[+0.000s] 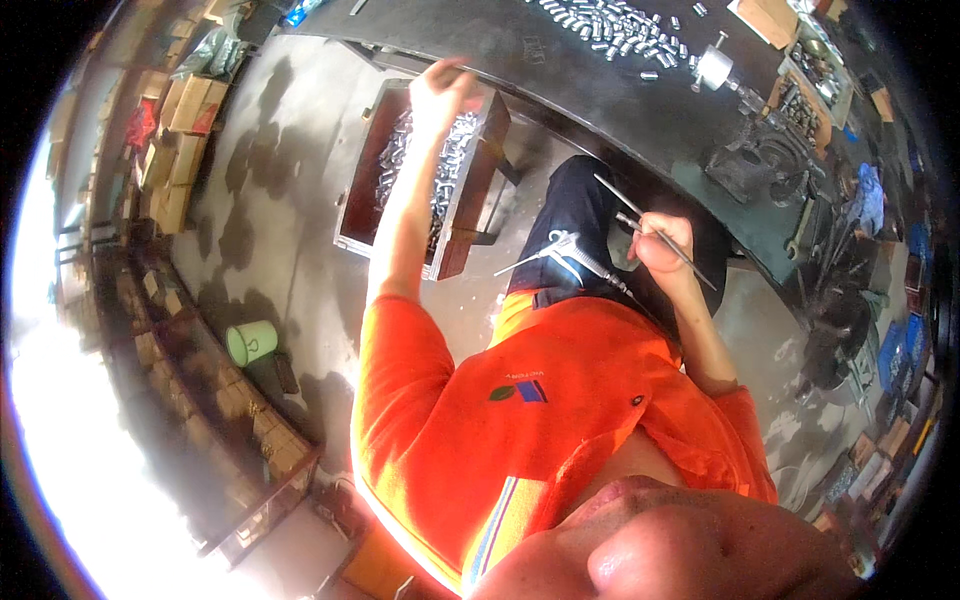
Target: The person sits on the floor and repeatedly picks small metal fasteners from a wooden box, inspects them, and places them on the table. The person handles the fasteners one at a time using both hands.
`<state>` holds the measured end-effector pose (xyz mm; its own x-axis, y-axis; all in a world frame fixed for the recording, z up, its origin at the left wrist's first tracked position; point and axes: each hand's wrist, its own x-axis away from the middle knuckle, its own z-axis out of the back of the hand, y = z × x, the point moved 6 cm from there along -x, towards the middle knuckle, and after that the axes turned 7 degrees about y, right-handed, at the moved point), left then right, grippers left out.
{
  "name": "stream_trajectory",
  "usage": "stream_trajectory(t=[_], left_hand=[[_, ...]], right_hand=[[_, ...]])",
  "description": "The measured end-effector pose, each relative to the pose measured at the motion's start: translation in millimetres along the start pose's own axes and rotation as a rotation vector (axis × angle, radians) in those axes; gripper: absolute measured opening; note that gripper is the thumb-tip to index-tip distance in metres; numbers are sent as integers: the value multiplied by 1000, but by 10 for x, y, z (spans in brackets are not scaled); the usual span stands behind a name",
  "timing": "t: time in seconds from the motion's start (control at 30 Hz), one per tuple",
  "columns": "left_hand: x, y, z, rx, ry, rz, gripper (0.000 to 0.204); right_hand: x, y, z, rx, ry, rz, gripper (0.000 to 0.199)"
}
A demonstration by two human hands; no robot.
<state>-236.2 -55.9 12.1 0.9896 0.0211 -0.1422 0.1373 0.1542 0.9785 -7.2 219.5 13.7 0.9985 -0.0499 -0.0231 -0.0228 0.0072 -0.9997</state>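
You seem partway along: metal pieces [455, 165] lie in the wooden box [470, 215], others [620, 32] lie loose on the tabletop [480, 30] beyond it, your right hand [663, 243] grasps a thin rod [615, 194] right of it, and your left hand's [440, 95] fingers, over its far end, I cannot tell.

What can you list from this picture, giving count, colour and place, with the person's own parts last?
Table: one, dark, top
Metal cylinders: many, silvery, on the table
Small parts: uncounted, mixed, upper right
Cloth-like item: one, blue, right
Box: one, brown, below the table edge
Metal pieces: many, silvery, inside the box
Air gun: one, silvery, over the lap
Rod: one, grey, right of centre
Container: one, pale green, floor at left
Shirt: one, orange, lower centre
Rim clutter: too blurred to count
Hands: two, bare; left hand over the box's far end, right hand around the rod
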Motion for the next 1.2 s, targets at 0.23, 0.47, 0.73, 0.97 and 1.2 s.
stream_trajectory(t=[0.23,0.47,0.73,0.97,1.2], left_hand=[[330,-1855,1553,-703,47,174,39],[335,-1459,1032,-1380,-42,169,25],[352,-1663,1093,-1452,-134,233,25],[541,-1362,1200,-819,10,148,32],[1251,-80,87,-124,-196,139,22]], right_hand=[[-47,56,-154,-34,-106,-24,16],[-29,24,-123,96,-88,-2,18],[38,124,-109,161,-80,-25,21],[29,61,-134,130,-105,-30,22],[-92,-184,-341,296,-78,216,19]])
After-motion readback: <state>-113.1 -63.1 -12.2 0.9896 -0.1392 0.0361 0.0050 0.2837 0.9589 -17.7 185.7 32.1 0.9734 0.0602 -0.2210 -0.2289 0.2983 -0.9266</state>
